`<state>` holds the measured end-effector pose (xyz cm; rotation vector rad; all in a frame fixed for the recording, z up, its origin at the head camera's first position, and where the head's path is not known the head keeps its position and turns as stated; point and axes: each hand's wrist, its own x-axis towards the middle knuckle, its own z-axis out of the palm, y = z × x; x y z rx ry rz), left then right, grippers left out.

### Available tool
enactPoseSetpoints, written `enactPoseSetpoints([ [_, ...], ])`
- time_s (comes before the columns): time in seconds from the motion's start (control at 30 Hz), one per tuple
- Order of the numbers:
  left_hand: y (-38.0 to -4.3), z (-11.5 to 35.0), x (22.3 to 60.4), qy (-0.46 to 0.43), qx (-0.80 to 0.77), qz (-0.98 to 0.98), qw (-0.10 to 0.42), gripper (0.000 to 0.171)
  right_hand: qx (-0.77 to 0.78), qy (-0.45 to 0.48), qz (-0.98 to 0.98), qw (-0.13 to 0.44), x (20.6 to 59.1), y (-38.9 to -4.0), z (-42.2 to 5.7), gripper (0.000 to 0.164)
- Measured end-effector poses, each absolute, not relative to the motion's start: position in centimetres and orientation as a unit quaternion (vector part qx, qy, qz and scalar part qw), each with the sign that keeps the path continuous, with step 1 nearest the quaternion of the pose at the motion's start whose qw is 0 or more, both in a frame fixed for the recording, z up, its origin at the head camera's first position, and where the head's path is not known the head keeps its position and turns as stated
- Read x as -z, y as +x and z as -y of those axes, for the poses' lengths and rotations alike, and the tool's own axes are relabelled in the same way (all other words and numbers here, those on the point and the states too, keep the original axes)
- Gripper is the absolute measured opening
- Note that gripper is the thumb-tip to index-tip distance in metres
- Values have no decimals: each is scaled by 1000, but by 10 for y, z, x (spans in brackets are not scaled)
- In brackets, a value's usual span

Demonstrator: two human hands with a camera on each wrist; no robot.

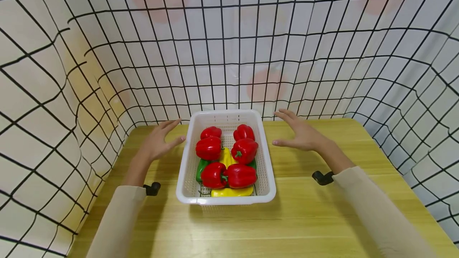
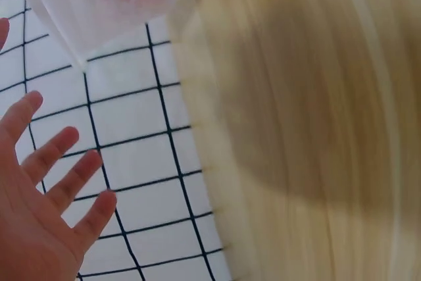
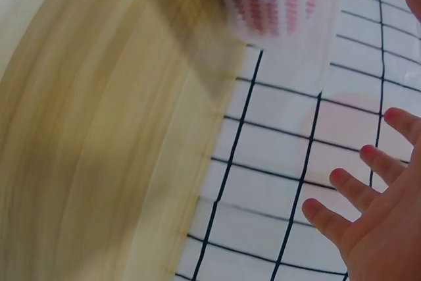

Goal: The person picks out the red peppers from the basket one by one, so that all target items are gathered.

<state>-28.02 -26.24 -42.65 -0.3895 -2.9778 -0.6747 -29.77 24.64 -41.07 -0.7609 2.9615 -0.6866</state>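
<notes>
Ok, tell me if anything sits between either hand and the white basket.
Nothing visible does. The left hand and the right hand hover open on either side of the white basket, apart from its walls, with only bare wooden table in the gaps. The peppers lie inside the basket.

A light wooden table [image 1: 322, 218] carries one white plastic basket [image 1: 267, 188], which stands directly on it near the middle of its far half.

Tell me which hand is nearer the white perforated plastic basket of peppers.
Left. The left hand hovers just beside the white perforated plastic basket; the right hand hangs slightly farther off its right side.
</notes>
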Motion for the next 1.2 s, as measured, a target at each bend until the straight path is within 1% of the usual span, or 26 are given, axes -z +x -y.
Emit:
enactPoseSetpoints([
  [0.27,-265,250,433,-131,276,952,27,76,264,-256,-930,6,410,-286,-226,100],
  [0.67,-244,233,434,-138,350,926,22,68,294,-286,-912,7,413,-276,-194,96],
  [0.83,-236,228,439,-136,364,921,23,66,295,-300,-907,16,415,-272,-178,97],
  [1.03,-231,223,446,-128,384,914,24,62,294,-324,-899,8,416,-272,-163,95],
  [1.2,-226,219,450,-114,425,898,20,58,312,-351,-883,24,415,-271,-149,94],
])
